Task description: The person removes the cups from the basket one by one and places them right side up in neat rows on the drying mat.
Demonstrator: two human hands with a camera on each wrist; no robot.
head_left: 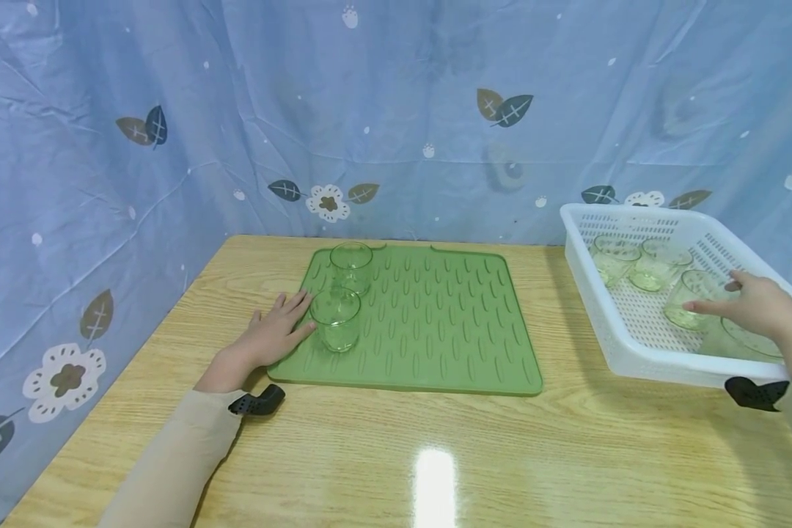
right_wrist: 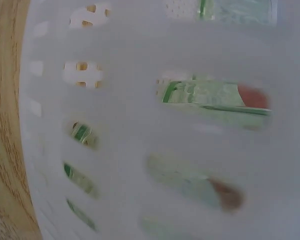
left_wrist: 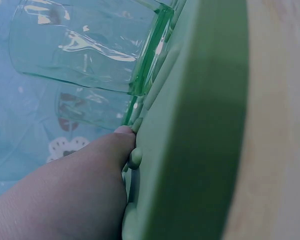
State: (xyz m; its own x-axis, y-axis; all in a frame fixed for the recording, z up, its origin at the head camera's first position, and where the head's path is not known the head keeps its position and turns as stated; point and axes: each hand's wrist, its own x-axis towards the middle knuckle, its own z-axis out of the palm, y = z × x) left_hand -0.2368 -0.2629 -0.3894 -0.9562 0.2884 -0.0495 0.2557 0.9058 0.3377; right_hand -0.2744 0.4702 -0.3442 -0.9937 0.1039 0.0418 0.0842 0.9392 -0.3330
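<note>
My left hand [head_left: 273, 334] rests on the left edge of a green ridged drying mat [head_left: 435, 315], fingers spread. Its thumb tip is beside a clear glass [head_left: 336, 323] standing on the mat; whether they touch I cannot tell. Just behind stands another glass [head_left: 352, 270]. At far right, my right hand [head_left: 755, 304] reaches into a white plastic basket [head_left: 640, 359], thumb and fingers apart. Its thumb overlaps a glass [head_left: 689, 290] inside; no firm grip shows. The right wrist view shows mainly the basket wall [right_wrist: 125, 155], with parts of fingers and glass through its slots.
Two more glasses [head_left: 610, 257] [head_left: 660, 264] stand toward the back of the basket, and another glass [head_left: 752, 341] is partly hidden under my right hand. The wooden table [head_left: 383, 440] ends at a blue patterned curtain [head_left: 409, 117] behind and on the left.
</note>
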